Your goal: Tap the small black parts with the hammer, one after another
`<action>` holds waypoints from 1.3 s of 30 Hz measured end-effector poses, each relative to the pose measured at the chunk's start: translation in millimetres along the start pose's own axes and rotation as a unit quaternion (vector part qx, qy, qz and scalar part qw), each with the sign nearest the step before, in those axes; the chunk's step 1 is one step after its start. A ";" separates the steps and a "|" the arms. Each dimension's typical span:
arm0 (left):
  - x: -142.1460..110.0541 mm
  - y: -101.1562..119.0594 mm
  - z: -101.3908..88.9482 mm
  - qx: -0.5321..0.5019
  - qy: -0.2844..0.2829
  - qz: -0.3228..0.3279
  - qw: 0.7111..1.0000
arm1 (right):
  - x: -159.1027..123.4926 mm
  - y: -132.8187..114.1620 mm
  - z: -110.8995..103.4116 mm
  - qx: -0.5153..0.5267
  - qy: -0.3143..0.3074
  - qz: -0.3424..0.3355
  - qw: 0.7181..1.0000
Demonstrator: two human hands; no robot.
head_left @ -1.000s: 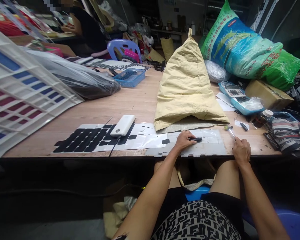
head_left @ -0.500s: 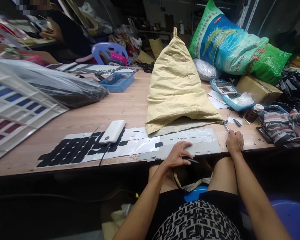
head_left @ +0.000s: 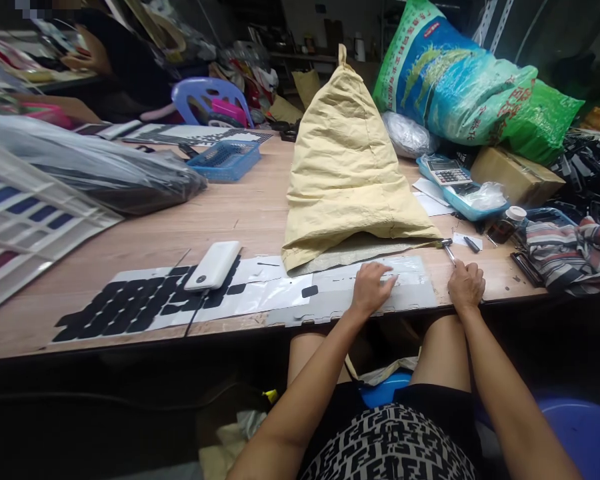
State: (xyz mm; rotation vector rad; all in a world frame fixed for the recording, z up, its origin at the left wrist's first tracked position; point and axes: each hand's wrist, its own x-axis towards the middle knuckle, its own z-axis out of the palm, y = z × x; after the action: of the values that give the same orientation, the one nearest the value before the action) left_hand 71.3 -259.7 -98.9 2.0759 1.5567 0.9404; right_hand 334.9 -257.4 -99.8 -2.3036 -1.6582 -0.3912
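My left hand (head_left: 373, 288) is over the grey board (head_left: 325, 300) at the table's front edge, thumb and fingers apart, nothing visible in them. To the right, my right hand (head_left: 466, 287) is closed round the handle of a small hammer (head_left: 448, 251), its metal head pointing away from me. Left of my left hand a single black piece (head_left: 310, 291) lies on the board. Rows of black adhesive-looking pads (head_left: 125, 303) cover the white sheet farther left, with a white power bank (head_left: 214, 265) and its cable on top.
A large yellow cloth sack (head_left: 350, 173) stands behind the board. At the right are a blue tray (head_left: 480, 208) with a calculator, a bottle (head_left: 503, 227) and striped cloth (head_left: 555, 253). A white plastic crate (head_left: 40, 227) and a blue basket (head_left: 230, 160) are leftward. Another person sits at upper left.
My left hand has moved up and forward from the table edge onto the board. The dark piece beneath it at the edge no longer shows. My right hand still grips the hammer.
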 end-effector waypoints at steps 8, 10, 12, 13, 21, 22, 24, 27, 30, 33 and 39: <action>125.1 7.0 38.7 0.167 -0.071 -0.104 0.978 | -1.0 0.0 2.6 0.001 -0.001 -0.004 1.000; 140.7 7.0 45.7 0.156 -0.069 -0.153 0.973 | -1.5 0.1 4.8 -0.003 0.001 -0.005 1.000; 154.6 8.4 52.1 0.136 -0.073 -0.205 0.966 | -1.8 0.3 6.9 -0.007 0.006 -0.007 1.000; 160.7 9.7 55.4 0.127 -0.076 -0.227 0.963 | -2.0 0.3 7.6 -0.008 0.007 -0.009 1.000; 164.6 15.3 61.1 0.086 -0.077 -0.264 0.957 | -2.6 0.2 6.9 -0.013 0.001 -0.013 1.000; 157.8 12.5 55.6 0.081 -0.081 -0.254 0.960 | -2.5 0.5 7.0 -0.013 0.002 -0.013 1.000; 139.0 3.4 39.5 0.053 -0.098 -0.211 0.971 | -2.3 1.2 7.5 -0.014 0.005 -0.013 1.000; 99.0 -15.6 9.6 -0.011 -0.119 -0.100 0.988 | -1.8 1.6 7.6 -0.012 0.009 -0.012 1.000; 54.7 -34.0 -12.9 -0.037 -0.127 -0.020 0.991 | -1.0 1.0 5.8 -0.006 0.007 -0.010 1.000; 22.3 -47.0 -19.0 -0.039 -0.126 0.014 0.991 | 1.9 0.5 2.1 0.003 -0.002 0.001 1.000; 7.9 -56.5 -12.1 -0.058 -0.047 0.017 0.997 | 7.0 4.5 -7.8 0.061 -0.032 0.022 0.997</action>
State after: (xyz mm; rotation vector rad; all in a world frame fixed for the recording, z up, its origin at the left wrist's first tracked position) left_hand 25.0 -235.6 -124.9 2.0405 1.3913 0.9084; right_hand 340.9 -255.5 -90.2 -2.2806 -1.6090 -0.2040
